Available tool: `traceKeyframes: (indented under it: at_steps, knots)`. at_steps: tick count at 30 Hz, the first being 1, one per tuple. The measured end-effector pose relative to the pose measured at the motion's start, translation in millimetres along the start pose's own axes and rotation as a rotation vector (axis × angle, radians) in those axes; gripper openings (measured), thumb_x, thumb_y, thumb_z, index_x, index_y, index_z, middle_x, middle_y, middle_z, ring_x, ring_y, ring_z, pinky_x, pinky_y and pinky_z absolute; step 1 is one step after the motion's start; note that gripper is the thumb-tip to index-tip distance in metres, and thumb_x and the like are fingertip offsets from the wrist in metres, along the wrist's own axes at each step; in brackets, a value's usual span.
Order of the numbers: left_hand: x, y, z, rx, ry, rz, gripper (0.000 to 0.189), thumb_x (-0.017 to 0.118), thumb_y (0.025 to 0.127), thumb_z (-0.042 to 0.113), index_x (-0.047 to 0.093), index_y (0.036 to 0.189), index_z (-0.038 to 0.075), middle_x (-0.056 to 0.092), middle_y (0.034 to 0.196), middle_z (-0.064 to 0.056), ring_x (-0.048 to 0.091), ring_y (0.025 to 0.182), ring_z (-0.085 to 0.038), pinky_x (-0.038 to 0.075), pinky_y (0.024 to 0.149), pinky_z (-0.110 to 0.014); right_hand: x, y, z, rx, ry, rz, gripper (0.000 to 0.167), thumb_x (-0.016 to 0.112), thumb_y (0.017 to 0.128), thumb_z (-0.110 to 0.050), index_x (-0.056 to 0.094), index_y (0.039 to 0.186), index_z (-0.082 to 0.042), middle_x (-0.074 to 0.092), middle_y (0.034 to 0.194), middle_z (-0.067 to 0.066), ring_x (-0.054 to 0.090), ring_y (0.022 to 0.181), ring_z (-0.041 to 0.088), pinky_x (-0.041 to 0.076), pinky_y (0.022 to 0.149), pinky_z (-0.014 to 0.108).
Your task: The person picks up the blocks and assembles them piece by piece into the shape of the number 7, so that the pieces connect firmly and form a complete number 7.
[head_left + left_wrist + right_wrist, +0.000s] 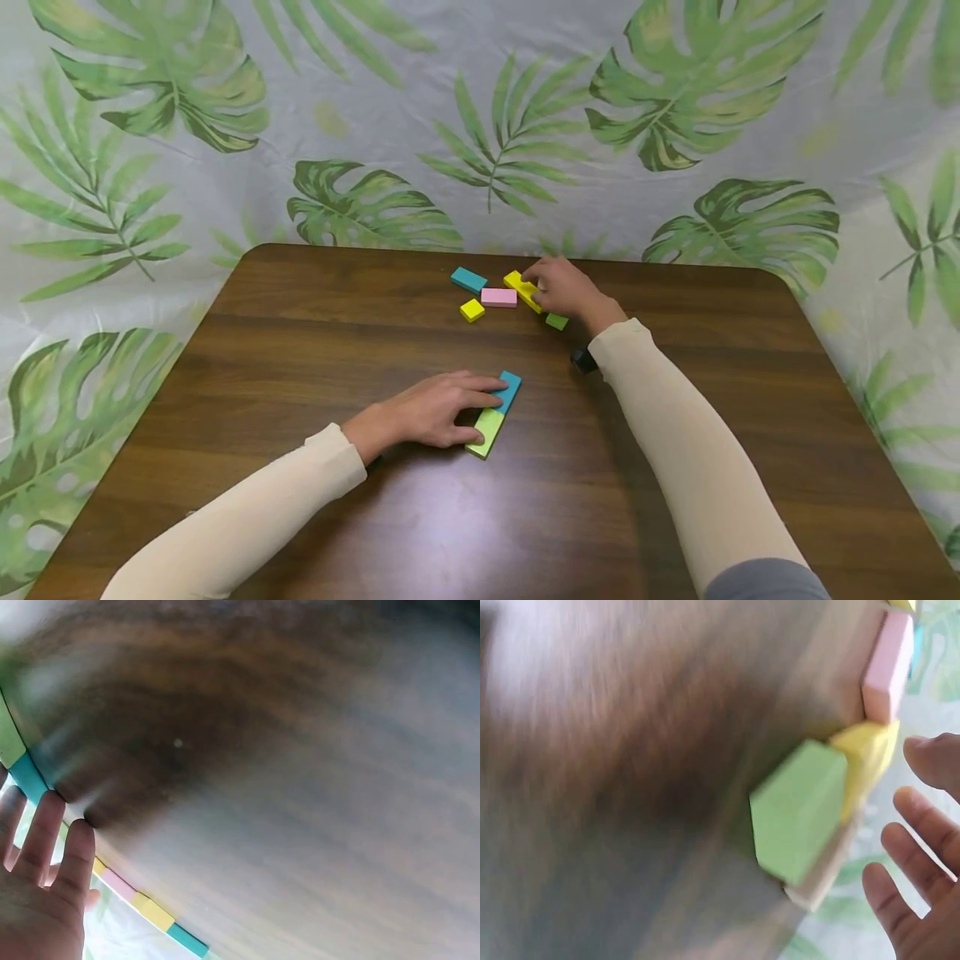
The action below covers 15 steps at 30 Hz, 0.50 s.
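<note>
My left hand (438, 408) rests its fingertips on a teal block (509, 392), with the thumb on a lime-green block (487, 431). These two flat blocks lie end to end in one line on the table. In the left wrist view, the fingers (73, 862) are spread beside the teal block (28, 778). My right hand (566, 292) is over a long yellow block (513, 280) and partly hides it. A green block (557, 322) lies below that hand. The right wrist view shows the fingers (919, 859) spread, apart from the green block (799, 814).
Left of the right hand lie a pink block (498, 297), another teal block (468, 280) and a small yellow block (472, 311). The brown wooden table (337, 325) ends at the back against a leaf-patterned curtain (510, 108).
</note>
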<state>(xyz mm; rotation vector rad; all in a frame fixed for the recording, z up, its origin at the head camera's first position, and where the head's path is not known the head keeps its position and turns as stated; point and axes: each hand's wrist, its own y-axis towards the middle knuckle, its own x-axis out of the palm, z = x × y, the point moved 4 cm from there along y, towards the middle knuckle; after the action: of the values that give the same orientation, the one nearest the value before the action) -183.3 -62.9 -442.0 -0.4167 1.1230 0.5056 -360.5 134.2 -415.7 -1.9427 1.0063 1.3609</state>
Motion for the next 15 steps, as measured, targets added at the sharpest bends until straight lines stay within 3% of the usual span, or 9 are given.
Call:
traceKeyframes:
  at_steps: [7,12,15]
  knots:
    - [1.2,0.2,-2.1,0.016,0.011,0.016,0.059,0.068,0.092,0.038,0.054,0.144,0.015,0.042,0.158,0.0,0.045,0.141,-0.023,0.04,0.115,-0.042,14.9,5.5,-14.1,0.017,-0.034,0.025,0.035,0.063,0.095,-0.014,0.065,0.13,-0.01,0.056,0.141,0.015,0.048,0.13,0.038,0.042,0.109,0.052]
    - [2.4,-1.1,-2.3,0.021,0.006,0.016,0.059,0.067,0.093,0.039,0.053,0.145,0.015,0.042,0.158,0.001,0.046,0.14,-0.022,0.041,0.114,-0.041,24.1,8.1,-25.4,-0.069,-0.109,0.02,0.037,0.06,0.095,-0.013,0.064,0.132,-0.014,0.059,0.141,0.011,0.05,0.128,0.037,0.044,0.106,0.054]
    - [2.0,-1.7,-2.0,0.025,0.008,0.024,0.059,0.067,0.093,0.04,0.053,0.144,0.015,0.042,0.158,0.001,0.047,0.139,-0.022,0.041,0.114,-0.041,28.4,9.0,-26.7,-0.074,-0.123,0.025,0.037,0.057,0.096,-0.01,0.065,0.132,-0.017,0.061,0.14,0.009,0.05,0.129,0.036,0.044,0.105,0.055]
